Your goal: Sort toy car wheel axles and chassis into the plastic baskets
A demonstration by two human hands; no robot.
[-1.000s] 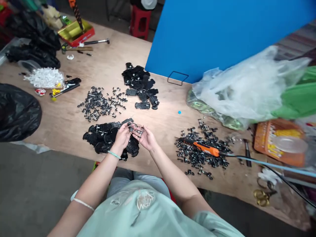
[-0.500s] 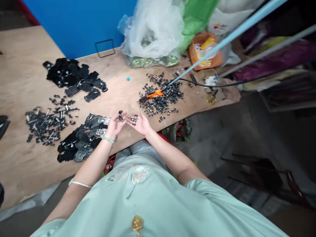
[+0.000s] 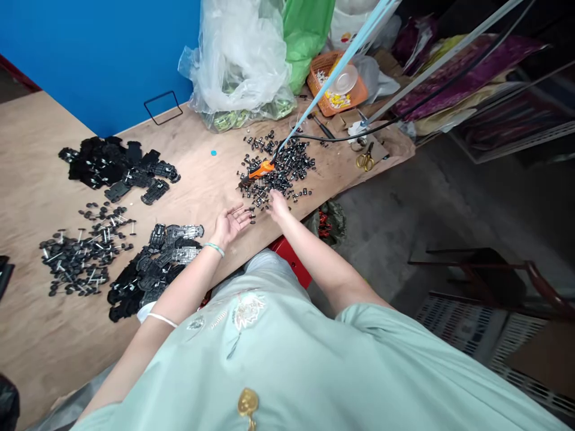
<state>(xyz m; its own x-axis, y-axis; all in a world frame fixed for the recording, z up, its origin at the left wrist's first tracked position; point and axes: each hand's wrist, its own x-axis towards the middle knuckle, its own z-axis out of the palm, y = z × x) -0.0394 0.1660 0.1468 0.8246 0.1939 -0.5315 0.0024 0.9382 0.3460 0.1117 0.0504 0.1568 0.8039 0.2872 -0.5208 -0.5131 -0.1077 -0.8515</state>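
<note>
My left hand (image 3: 232,222) is palm up over the table's near edge, fingers stretched out and slightly apart. At its fingertips is a small wheel axle (image 3: 252,215); whether it rests on the fingers or on the wood I cannot tell. My right hand (image 3: 277,205) reaches down at the near side of a pile of small black wheel axles (image 3: 294,161), fingers bent together. What they pinch, if anything, is hidden. An orange-handled tool (image 3: 261,171) lies on that pile, with a light blue cord running up from it.
Black toy-car chassis lie in a far heap (image 3: 101,167) and a near heap (image 3: 153,269). Left of them spreads a pile of longer wheel axles (image 3: 85,251). Gold-handled scissors (image 3: 365,159), an orange basket (image 3: 330,108) and a clear plastic bag (image 3: 242,66) stand along the back and right.
My hands have parted. The right has moved from beside the left, palm up with an axle on it, to the pile and turned over. The camera view has shifted too.
</note>
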